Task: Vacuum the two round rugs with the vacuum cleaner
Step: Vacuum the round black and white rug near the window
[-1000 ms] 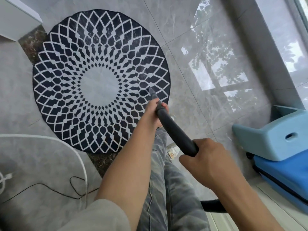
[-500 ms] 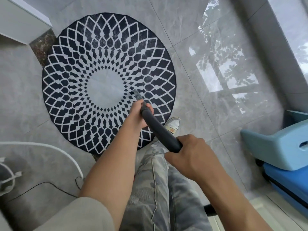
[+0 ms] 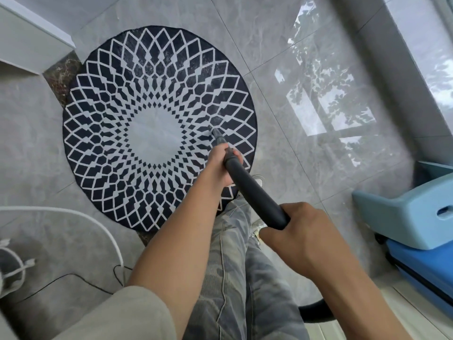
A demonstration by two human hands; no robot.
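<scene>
Vacuum wand (image 3: 255, 195) clasped by left hand (image 3: 220, 165) and right hand (image 3: 301, 236), nozzle (image 3: 217, 134) set on round rug (image 3: 110, 119), blue case (image 3: 416, 217) seen rightward of hands, white cable (image 3: 49, 209) leftward.

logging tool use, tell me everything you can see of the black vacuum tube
The matte black vacuum tube, plastic-looking, slants down and away, narrowing to a slim grey nozzle whose tip rests on the round navy-and-white patterned rug right of its pale centre. The left hand grips it near the nozzle, the right hand farther back.

A room in a home: glossy grey floor tiles (image 3: 318, 168), a round patterned rug (image 3: 98, 143), a window (image 3: 436, 45) alongside.
</scene>
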